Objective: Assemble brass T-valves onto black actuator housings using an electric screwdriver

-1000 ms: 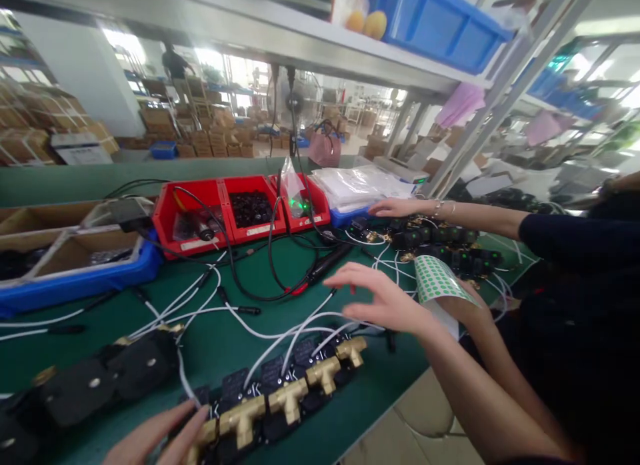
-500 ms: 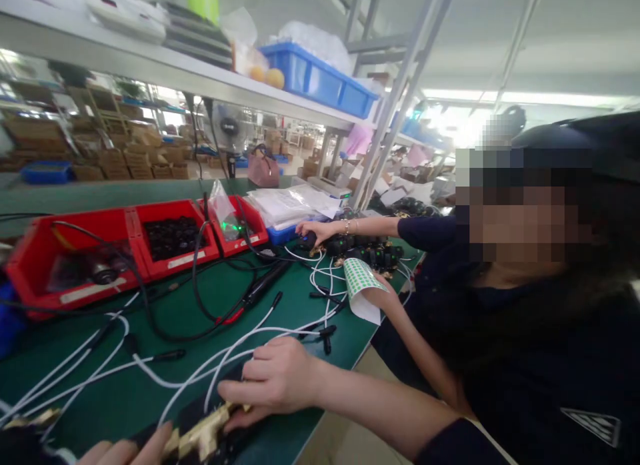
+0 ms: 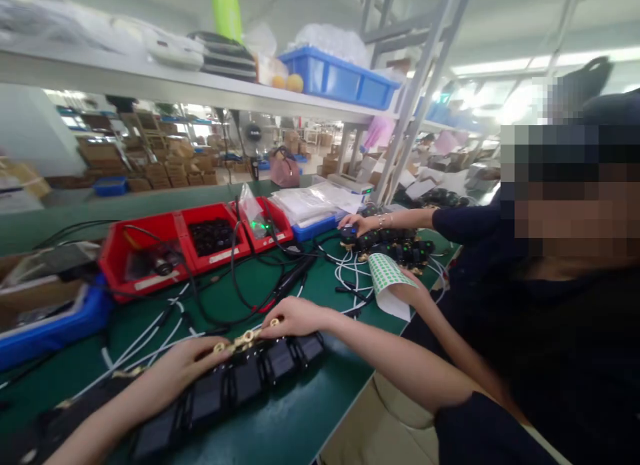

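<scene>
A row of black box-shaped units [image 3: 247,376] with brass fittings [image 3: 249,338] along their far side lies on the green table. My left hand [image 3: 183,364] reaches over the row, fingers closed on the fittings near its middle. At the row's right part, my right hand [image 3: 295,316] grips a brass fitting between thumb and fingers. The fingertips of both hands are partly hidden. More black units [image 3: 83,405] with brass parts lie under and behind my left forearm. White cables [image 3: 150,338] with black plugs run behind the row.
Red bins [image 3: 150,278] with black parts stand at the back, and a blue tray [image 3: 85,322] is at the left. To the right, a co-worker holds a sheet of green stickers [image 3: 387,278] and touches a black unit [image 3: 349,234]. A shelf [image 3: 225,85] crosses above.
The view has swung left. Both my hands now show over the row, which has come further into view and appears aligned. The co-worker's hands stay at the same units.
</scene>
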`<state>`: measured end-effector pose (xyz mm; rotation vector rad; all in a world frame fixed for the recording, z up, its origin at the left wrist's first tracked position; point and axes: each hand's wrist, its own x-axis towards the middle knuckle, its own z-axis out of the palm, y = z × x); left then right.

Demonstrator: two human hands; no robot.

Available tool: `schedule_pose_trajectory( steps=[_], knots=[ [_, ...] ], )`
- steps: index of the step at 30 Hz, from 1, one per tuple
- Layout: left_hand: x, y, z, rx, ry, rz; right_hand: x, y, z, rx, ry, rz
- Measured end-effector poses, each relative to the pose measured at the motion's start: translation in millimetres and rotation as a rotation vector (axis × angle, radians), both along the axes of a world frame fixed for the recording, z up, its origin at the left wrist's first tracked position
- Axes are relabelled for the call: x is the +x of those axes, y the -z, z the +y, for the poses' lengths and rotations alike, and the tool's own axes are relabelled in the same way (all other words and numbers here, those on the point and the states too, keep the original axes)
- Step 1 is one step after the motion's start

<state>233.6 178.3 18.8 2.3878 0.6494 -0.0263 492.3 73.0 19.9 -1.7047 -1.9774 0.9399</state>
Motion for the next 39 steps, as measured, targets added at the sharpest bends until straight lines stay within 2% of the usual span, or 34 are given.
schedule_pose_trajectory(
  steps=[3, 6, 8, 11, 14, 16, 19, 21, 22, 26, 32, 36, 39],
  knots=[
    [13, -12.2, 8, -0.091, 0.014, 0.066, 7, 13.4, 21, -0.095, -0.051, 0.074],
    [24, -11.4, 22, -0.053, -0.002, 0.049, 9, 20.8, 38, -0.135, -0.043, 0.069],
    [29, -13.6, 30, 0.006, -0.033, 0.018, 11, 17.8, 44, -0.100, -0.010, 0.040],
    [24, -26.7, 33, 0.094, -0.084, -0.043, 15, 1.7, 34, 0.050, 0.079, 0.009],
    [-3, -35.0, 16, 0.153, -0.118, -0.109, 20, -16.3, 0, 0.220, 0.159, 0.043],
    [-28, -26.3, -4, 0.213, -0.124, -0.147, 20, -19.7, -31, 0.270, 0.131, 0.086],
    [-53, 3.5, -37, 0.663, -0.130, -0.262, 10, -5.4, -67, 0.360, 0.039, 0.002],
    [-55, 21.3, -53, 0.842, -0.128, -0.263, 1, 11.9, -74, 0.491, 0.057, -0.130],
    [-52, 26.8, -57, 0.878, -0.135, -0.241, -4, 20.5, -72, 0.551, 0.080, -0.179],
    [-33, 28.1, -53, 0.835, -0.204, -0.163, -13, 43.7, -48, 0.657, 0.123, -0.199],
    [-30, 17.4, -43, 0.785, -0.275, -0.093, -16, 50.3, -23, 0.736, 0.119, -0.174],
    [-53, 7.0, -43, 0.745, -0.255, -0.076, -20, 46.8, -22, 0.726, 0.096, -0.213],
    [-86, -2.2, -40, 0.781, -0.353, -0.008, -17, 39.3, -27, 0.683, 0.090, -0.274]
  ],
)
